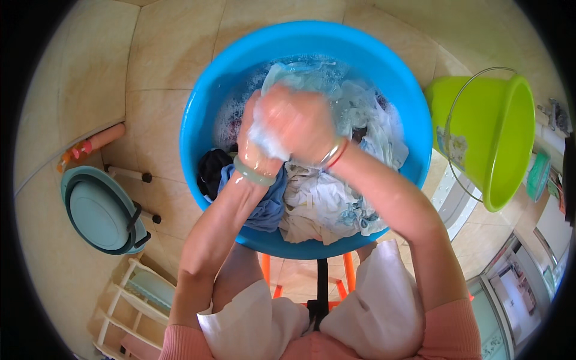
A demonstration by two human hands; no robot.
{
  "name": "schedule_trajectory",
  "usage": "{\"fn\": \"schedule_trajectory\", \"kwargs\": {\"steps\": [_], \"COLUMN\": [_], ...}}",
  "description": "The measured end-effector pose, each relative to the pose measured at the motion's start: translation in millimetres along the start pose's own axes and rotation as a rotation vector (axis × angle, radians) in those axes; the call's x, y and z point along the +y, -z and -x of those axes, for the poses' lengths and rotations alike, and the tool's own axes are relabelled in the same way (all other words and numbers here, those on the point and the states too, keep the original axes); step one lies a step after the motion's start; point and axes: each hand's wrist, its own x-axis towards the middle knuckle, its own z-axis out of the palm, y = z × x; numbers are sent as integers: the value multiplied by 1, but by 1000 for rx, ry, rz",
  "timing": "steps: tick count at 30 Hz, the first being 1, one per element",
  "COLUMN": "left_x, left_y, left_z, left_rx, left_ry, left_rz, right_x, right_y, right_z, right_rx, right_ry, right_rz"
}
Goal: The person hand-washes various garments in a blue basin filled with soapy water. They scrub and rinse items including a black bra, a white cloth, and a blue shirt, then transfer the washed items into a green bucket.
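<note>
A big blue basin (198,108) of sudsy water sits in front of me. Over it my left hand (252,144) and my right hand (300,123) are pressed together, both closed on a wet white cloth (267,138). The right hand is smeared by motion and covers much of the left. Wet pale garments (324,201) fill the near right of the basin, and more thin whitish fabric (300,75) floats beyond my hands. A blue garment (264,207) and a black one (213,171) lie at the near left inside the rim.
A lime green bucket (477,135) with a wire handle stands tilted in view on the right. At the left are a grey-green folding basin (99,210) and a cream rack (129,309). An orange stool (348,273) shows between my knees. Tiles (162,120) cover the floor.
</note>
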Motion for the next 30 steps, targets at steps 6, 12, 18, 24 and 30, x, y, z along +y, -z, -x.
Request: {"fn": "schedule_trajectory", "kwargs": {"steps": [6, 12, 18, 24, 30], "left_x": [-18, -9, 2, -3, 8], "left_y": [-37, 0, 22, 20, 10], "left_z": [7, 20, 0, -30, -43], "left_rx": [137, 158, 357, 184, -3], "left_ry": [-180, 92, -80, 25, 185], "left_rz": [-599, -707, -531, -376, -220], "right_x": [43, 50, 75, 77, -46], "right_y": [72, 111, -4, -12, 29], "right_z": [76, 76, 64, 32, 32], "right_rx": [-384, -556, -692, -532, -468], "right_ry": [-591, -318, -344, -777, -287], "right_rz": [456, 698, 581, 222, -155]}}
